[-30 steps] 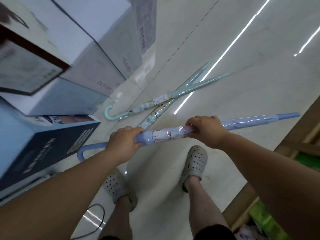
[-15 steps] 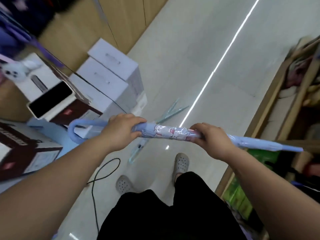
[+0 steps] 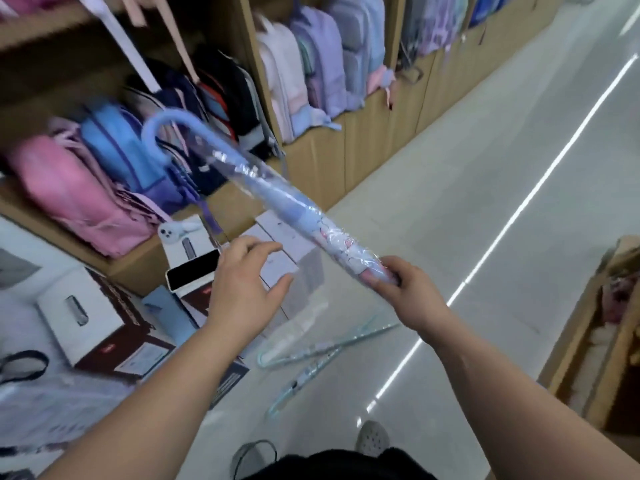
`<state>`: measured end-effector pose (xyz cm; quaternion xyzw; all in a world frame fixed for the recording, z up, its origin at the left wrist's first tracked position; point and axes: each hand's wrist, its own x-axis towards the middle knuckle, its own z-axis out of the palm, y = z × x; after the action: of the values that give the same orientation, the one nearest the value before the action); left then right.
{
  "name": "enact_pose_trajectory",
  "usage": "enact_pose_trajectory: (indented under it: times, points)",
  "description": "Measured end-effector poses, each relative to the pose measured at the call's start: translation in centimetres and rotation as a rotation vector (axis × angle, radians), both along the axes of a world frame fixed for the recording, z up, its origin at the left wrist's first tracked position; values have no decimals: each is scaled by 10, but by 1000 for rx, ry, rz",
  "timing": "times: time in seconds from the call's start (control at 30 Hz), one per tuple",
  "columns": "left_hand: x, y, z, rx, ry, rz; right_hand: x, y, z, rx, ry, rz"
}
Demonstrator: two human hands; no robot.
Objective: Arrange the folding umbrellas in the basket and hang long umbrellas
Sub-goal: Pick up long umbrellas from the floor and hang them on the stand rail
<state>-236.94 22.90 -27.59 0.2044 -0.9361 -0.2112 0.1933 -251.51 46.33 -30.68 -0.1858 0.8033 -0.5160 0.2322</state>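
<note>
My right hand (image 3: 403, 287) grips the lower part of a long lilac-blue umbrella (image 3: 284, 202) wrapped in clear plastic. The umbrella slants up to the left, and its hooked handle (image 3: 162, 133) is raised in front of the backpack shelf. My left hand (image 3: 246, 282) is off the umbrella, just below it, with its fingers spread. Two pale teal long umbrellas (image 3: 322, 348) lie crossed on the floor below my hands.
Wooden shelves (image 3: 349, 147) full of backpacks run along the left and back. White and dark boxes (image 3: 93, 323) with a phone on top are stacked at the left. Another wooden shelf (image 3: 588, 341) stands at the right, across a glossy aisle. A black cable lies near my feet.
I have stood up and turned toward the backpack shelves. My left hand has let go of the umbrella. My right hand has swung its hooked end up to the left.
</note>
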Motion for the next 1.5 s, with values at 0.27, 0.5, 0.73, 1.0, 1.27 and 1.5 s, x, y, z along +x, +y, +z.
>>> enact_pose_trajectory:
  times: [0.27, 0.5, 0.73, 1.0, 1.27, 1.5]
  points:
    - [33, 13, 23, 497, -72, -17, 54, -79, 60, -465, -209, 77]
    - [98, -10, 32, 753, -31, -79, 118, -147, 125, -640, -263, 121]
    - [176, -62, 45, 943, 68, -109, 189, -228, 188, -793, -341, 207]
    - [240, -114, 71, 954, 195, -23, 243, -297, 227, -829, -377, 322]
    - [270, -169, 107, 901, 365, 90, 270, -351, 259, -608, 9, 525]
    - [280, -228, 178, 743, 550, 185, 281, -414, 279, -602, 255, 618]
